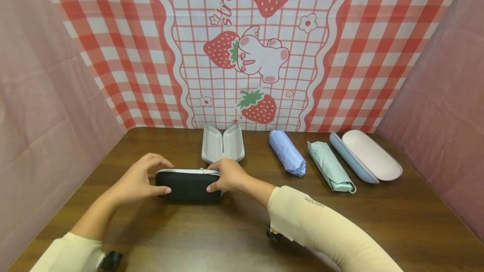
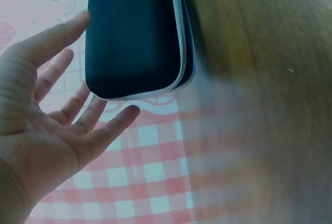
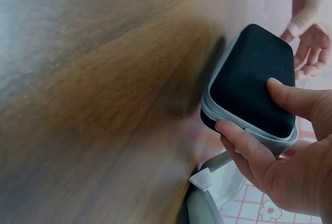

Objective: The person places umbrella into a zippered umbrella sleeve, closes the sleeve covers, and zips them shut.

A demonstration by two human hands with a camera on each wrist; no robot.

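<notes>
From where I stand, the black case (image 1: 189,186) is upright on its long side in the left half of the bench (image 1: 196,238), its pale zip (image 1: 185,171) running along the top; I can't tell whether its lower edge bears on the wood. The job in hand looks like steadying and placing this case with both hands. To do it well, the right hand (image 1: 231,175) ought to pinch firmly enough to stop the case twisting, without squashing its shell, while the left takes a share at the other end so the top edge stays level. Fingertips are best put off the zip's track, and the right knuckles need care, since the open grey case (image 1: 212,146) sits close behind them. As for pose, the right grip is closed on the right end, thumb flat on the near face and fingers round the zip edge and back. The left hand (image 1: 134,181) is spread wide at the opposite end, palm towards the case, its thumb tip just at the edge, and nothing is clasped in that grip. Both forearms slant inward from the near corners, in cream sleeves (image 1: 321,226).
</notes>
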